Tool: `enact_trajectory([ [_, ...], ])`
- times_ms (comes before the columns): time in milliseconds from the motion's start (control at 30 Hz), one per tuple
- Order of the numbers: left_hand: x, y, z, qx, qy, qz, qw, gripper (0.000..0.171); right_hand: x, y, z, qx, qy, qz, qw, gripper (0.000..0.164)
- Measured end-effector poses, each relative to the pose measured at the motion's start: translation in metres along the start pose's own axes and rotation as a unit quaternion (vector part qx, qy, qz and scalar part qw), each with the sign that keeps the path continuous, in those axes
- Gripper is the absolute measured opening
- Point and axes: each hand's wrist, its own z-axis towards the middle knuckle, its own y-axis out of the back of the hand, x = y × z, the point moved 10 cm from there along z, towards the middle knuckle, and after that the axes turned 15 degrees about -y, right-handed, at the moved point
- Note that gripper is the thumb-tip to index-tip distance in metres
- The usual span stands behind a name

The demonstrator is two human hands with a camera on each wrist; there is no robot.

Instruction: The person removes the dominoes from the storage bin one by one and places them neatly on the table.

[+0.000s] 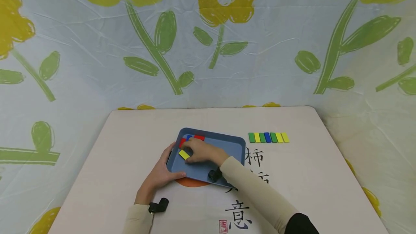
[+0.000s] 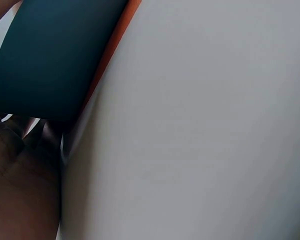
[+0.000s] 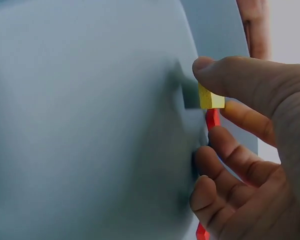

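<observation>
As the left hand (image 1: 161, 171) grips the blue tray (image 1: 227, 147) at its eight o'clock corner, presumably to steady it, the right hand (image 1: 204, 151) pinches a yellow block (image 1: 183, 154) over the nine o'clock side, apparently by its edges for control.

Orange shape (image 1: 192, 183) mostly beneath blue tray (image 1: 225, 145)

place: screened-off workspace, wider room type unclear | back, sides: flower-print sheeting (image 1: 260, 78) | front: table (image 1: 308, 176), calligraphy (image 1: 238, 215)
</observation>
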Motion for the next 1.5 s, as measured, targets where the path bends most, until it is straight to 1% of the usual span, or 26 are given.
enact_trajectory([
  [167,-0.001,0.001,0.001,0.001,-0.003,0.001,1.0,0.116,-0.009,0.007,-0.005,-0.01,-0.006,0.026,1.0,0.047],
  [300,0.001,0.001,0.001,0.001,0.0,0.003,1.0,0.116,-0.016,0.02,-0.013,-0.024,-0.009,0.05,0.998,0.047],
  [500,0.003,0.0,0.0,0.003,0.009,0.007,0.9999,0.116,-0.03,0.04,-0.029,-0.048,-0.018,0.079,0.996,0.048],
  [733,0.004,0.0,0.0,0.0,0.021,0.006,0.9998,0.117,-0.052,0.064,-0.052,-0.07,-0.038,0.124,0.989,0.048],
  [900,0.004,-0.001,0.0,0.0,0.017,0.002,0.9999,0.117,-0.076,0.08,-0.071,-0.106,-0.062,0.128,0.984,0.051],
  [1033,0.003,0.001,-0.002,-0.003,0.023,0.0,0.9997,0.118,-0.096,0.093,-0.086,-0.138,-0.076,0.121,0.98,0.051],
  [1133,0.003,0.001,-0.005,-0.005,0.029,-0.001,0.9996,0.118,-0.112,0.102,-0.097,-0.147,-0.085,0.111,0.979,0.051],
  [1300,0.005,-0.002,-0.005,0.0,0.031,-0.008,0.9995,0.119,-0.143,0.116,-0.124,-0.149,-0.113,0.114,0.976,0.053],
  [1500,0.003,-0.003,0.0,0.004,0.019,-0.014,0.9997,0.118,-0.176,0.133,-0.152,-0.178,-0.143,0.099,0.969,0.053],
])
